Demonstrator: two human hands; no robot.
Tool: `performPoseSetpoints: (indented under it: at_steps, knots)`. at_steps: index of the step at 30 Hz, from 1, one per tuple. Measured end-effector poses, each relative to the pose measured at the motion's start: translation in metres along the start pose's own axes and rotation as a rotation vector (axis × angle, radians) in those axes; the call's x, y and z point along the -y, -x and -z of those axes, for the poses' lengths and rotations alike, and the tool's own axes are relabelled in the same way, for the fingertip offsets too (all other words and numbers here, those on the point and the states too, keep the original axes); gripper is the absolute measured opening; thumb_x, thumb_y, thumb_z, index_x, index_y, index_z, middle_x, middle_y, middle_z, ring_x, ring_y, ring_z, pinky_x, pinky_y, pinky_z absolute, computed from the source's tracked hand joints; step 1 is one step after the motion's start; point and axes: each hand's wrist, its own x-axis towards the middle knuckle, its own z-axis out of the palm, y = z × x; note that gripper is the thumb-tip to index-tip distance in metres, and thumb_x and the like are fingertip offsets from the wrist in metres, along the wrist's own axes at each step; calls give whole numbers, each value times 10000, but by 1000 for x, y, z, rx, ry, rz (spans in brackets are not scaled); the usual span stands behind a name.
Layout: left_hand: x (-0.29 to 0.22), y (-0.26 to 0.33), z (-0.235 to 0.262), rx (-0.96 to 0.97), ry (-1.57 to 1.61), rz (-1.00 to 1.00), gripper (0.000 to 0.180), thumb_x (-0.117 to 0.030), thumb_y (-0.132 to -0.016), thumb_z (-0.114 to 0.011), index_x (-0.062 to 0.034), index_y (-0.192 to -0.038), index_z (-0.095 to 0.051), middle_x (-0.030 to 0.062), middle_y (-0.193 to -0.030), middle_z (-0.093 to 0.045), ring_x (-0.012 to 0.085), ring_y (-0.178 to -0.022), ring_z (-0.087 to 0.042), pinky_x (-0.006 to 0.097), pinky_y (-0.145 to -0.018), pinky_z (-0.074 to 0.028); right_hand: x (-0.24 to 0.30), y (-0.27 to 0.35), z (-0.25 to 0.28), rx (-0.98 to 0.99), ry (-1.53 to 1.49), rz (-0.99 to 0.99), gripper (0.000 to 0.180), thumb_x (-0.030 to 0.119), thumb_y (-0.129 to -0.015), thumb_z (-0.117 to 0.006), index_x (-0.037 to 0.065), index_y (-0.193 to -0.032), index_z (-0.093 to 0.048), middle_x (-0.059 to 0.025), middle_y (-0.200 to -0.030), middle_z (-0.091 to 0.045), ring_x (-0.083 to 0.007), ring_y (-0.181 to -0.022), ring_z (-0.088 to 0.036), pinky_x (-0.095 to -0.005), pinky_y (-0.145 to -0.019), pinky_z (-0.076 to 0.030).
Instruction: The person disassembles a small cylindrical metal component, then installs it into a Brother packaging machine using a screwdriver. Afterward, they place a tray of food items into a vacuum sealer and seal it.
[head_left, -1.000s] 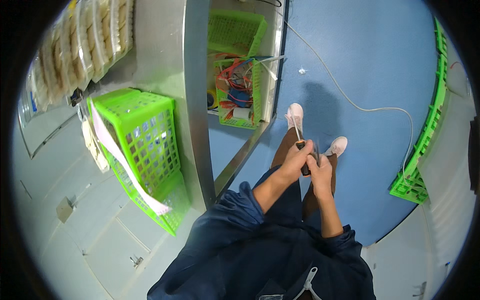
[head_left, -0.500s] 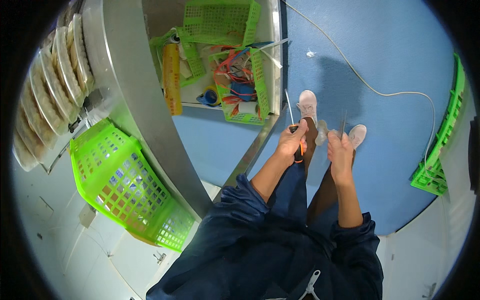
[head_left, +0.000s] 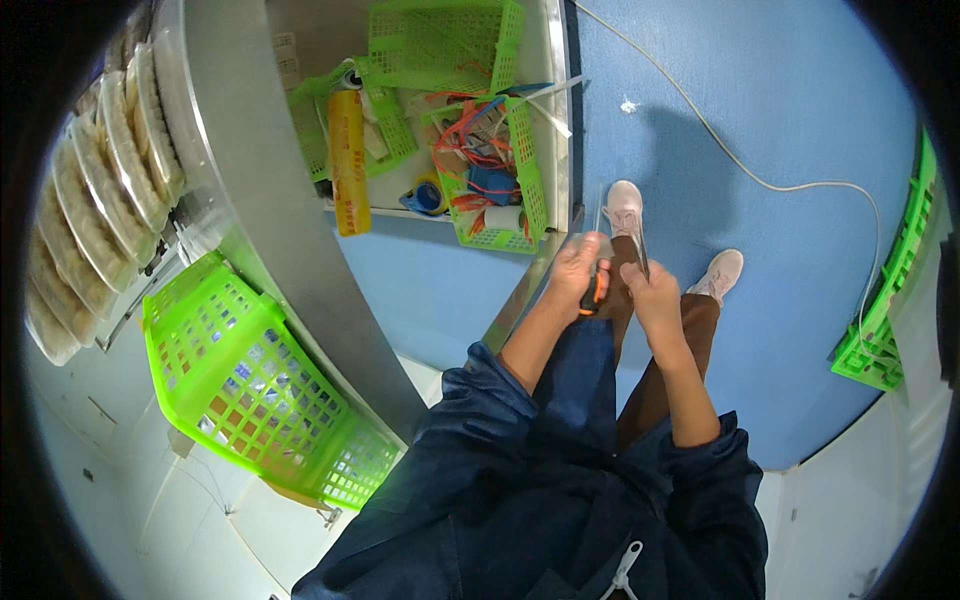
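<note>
My left hand (head_left: 576, 278) is closed around a screwdriver (head_left: 592, 295) with a black and orange handle; its thin shaft points away from me, blurred. At the fingers of that hand shows a small clear, plastic-looking piece (head_left: 603, 243), too smeared to name. Just to the right, my right hand (head_left: 656, 303) grips a thin grey metal strip (head_left: 641, 252) that stands up past the thumb. What kind of tool the strip is, I cannot make out. Both hands are close together above my legs and pink shoes (head_left: 623, 204).
To the left runs a metal counter edge (head_left: 262, 200), with a bright green basket (head_left: 240, 350) and stacked clear-lidded trays (head_left: 105, 190). Beyond it, a shelf holds green baskets (head_left: 530, 165) of cords and a yellow roll (head_left: 348, 165). A pale cable (head_left: 745, 172) crosses the blue floor.
My right hand has moved left, nearer my left hand, and the metal strip came with it. The clear piece, earlier between the hands, now shows at my left fingers. The right shoe shows more fully.
</note>
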Motion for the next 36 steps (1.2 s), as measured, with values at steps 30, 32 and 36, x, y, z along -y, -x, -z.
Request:
performPoseSetpoints:
  at_steps: [30, 32, 36]
  knots:
    - [4, -126, 112, -997, -785, -536, 234, -155, -792, -487, 8, -944, -559, 247, -922, -599, 437, -880, -554, 474, -759, -440, -42, 80, 46, 42, -199, -351, 407, 467, -908, -471, 73, -850, -553, 40, -544, -403, -58, -442, -360, -226, -388, -272]
    - [31, -89, 82, -844, -697, -529, 218, -193, -835, -482, -11, -902, -581, 238, -861, -610, 414, -778, -584, 461, -707, -461, -19, 105, 59, 54, -219, -359, 452, 499, -917, -427, 70, -854, -552, 49, -558, -403, -49, -438, -341, -210, -378, -247]
    - [77, 19, -25, -255, -646, -668, 240, -251, -863, -521, -25, -832, -595, 179, -748, -611, 238, -742, -608, 360, -680, -477, 12, 151, 106, 147, -241, -169, 430, 451, -928, -438, 54, -869, -592, 55, -558, -400, -48, -433, -326, -204, -375, -232]
